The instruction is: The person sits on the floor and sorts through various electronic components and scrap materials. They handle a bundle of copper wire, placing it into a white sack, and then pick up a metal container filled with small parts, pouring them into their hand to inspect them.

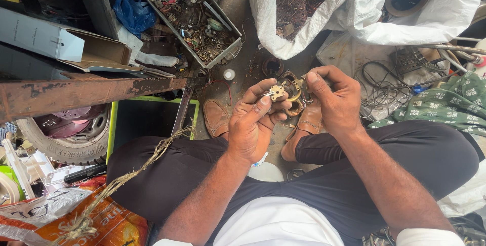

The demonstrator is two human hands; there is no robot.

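Note:
I sit with my knees apart, and both hands meet above my brown shoes [216,118]. My left hand [253,122] pinches a small pale metal piece [276,92] between thumb and forefinger. My right hand [335,99] grips a rusty brass-coloured round metal part [292,88] from the right side. The two pieces touch each other between my fingertips. Part of the round part is hidden behind my fingers.
A metal tray of small scrap parts [202,23] lies on the floor ahead. A white sack [283,18] holds copper wire coils. A rusty metal bar [86,94] crosses at the left over a tyre [66,134]. Wires and green patterned cloth [445,104] lie right.

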